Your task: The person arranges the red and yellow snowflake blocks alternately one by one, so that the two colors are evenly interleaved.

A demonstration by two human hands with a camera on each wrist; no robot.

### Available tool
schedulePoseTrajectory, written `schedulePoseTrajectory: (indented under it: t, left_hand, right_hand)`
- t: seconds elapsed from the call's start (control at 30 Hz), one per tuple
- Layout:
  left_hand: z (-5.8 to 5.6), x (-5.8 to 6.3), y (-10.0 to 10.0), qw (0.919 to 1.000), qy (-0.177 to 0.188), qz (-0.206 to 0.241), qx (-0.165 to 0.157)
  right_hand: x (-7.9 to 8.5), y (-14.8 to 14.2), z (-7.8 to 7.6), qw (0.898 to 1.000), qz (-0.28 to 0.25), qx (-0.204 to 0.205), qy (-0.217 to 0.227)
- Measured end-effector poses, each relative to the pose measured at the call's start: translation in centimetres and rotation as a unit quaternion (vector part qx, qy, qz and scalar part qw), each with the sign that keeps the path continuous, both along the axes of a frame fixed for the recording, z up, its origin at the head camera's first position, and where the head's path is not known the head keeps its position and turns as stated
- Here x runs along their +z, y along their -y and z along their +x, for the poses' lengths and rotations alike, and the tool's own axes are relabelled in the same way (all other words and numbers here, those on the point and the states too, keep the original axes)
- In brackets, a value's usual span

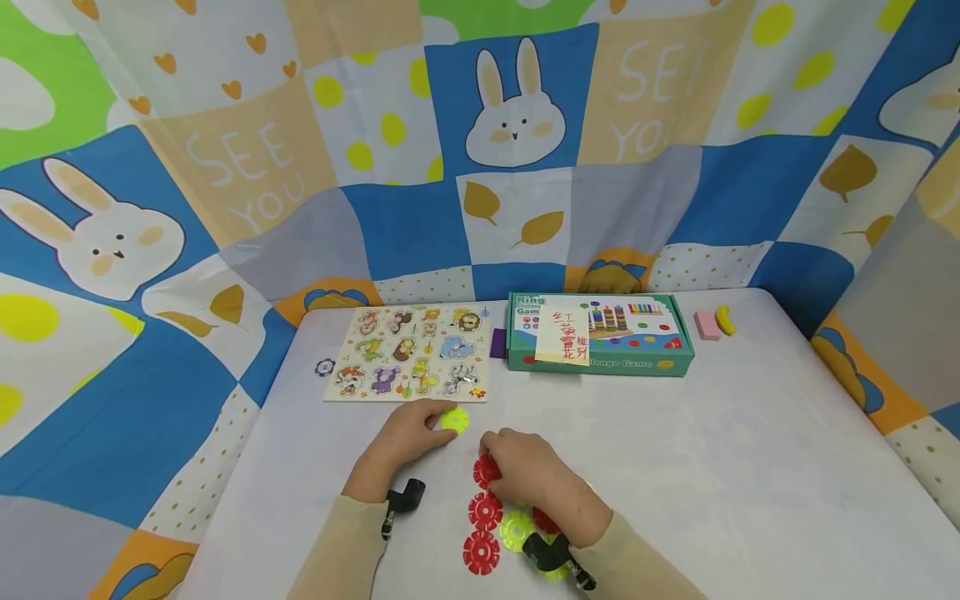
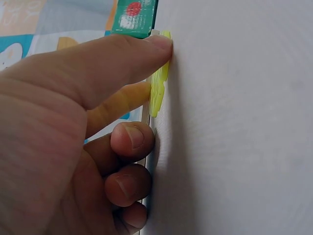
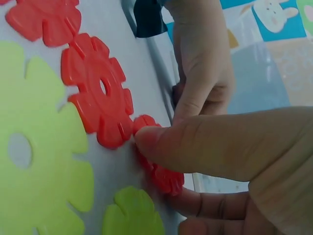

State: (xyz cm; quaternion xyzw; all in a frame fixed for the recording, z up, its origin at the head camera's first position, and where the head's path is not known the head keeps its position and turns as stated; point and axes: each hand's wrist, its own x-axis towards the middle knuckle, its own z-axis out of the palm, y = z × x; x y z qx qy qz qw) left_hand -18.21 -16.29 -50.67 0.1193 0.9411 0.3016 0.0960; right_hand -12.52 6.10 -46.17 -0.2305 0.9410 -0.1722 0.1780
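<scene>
Just in front of the animal puzzle board, my left hand (image 1: 405,435) pinches a yellow-green notched disc (image 1: 455,420) between thumb and index finger. In the left wrist view that disc (image 2: 157,95) appears edge-on, close to the table, with the other fingers curled below it. My right hand (image 1: 534,477) grips a red notched disc (image 1: 486,472) at the far end of a row; the thumb lies over this red disc (image 3: 167,179) in the right wrist view. Two more red discs (image 1: 485,511) line up toward me. Yellow-green discs (image 1: 516,531) and another red one lie partly under my right wrist.
At the back left lies the animal puzzle board (image 1: 408,337), with a small dark blue gear-shaped piece (image 1: 325,367) beside it. A green game box (image 1: 637,365) bearing a handwritten note stands at the back. Farther right are a pink block (image 1: 707,326) and a toy banana (image 1: 724,320).
</scene>
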Motion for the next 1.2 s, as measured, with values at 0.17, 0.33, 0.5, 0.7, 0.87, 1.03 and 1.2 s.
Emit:
schedulePoseTrajectory:
  t: [0.17,0.33,0.5,0.7,0.87,1.03,1.2]
  left_hand:
    - [0.1,0.1,0.0,1.0000,0.002,-0.004,0.000]
    - [0.1,0.2,0.0,1.0000,0.001,-0.001,-0.001]
    - [0.1,0.2,0.0,1.0000,-0.001,0.005,-0.001]
    - [0.1,-0.1,0.0,1.0000,0.003,0.006,0.001]
    - [0.1,-0.1,0.0,1.0000,0.004,0.004,-0.001]
    - [0.1,-0.1,0.0,1.0000,0.003,0.000,-0.004]
    - [0.1,0.0,0.0,1.0000,0.007,-0.002,0.000]
  right_hand:
    - [0.2,-0.3,0.0,1.000,-0.020,0.012,0.008]
    - [0.3,-0.6,-0.1,0.998,-0.045,0.019,0.037]
    - [0.4,-0.6,-0.3,0.996,-0.064,0.023,0.053]
    - [0.5,-0.5,-0.3,0.995,-0.075,0.046,0.044]
    - [0.2,-0.6,-0.5,0.993,-0.098,0.039,0.056]
    - [-0.1,-1.1,-0.7,0.984,-0.146,0.024,0.095]
    - [0.5,-1.7,-0.9,0.965,-0.202,-0.002,0.167]
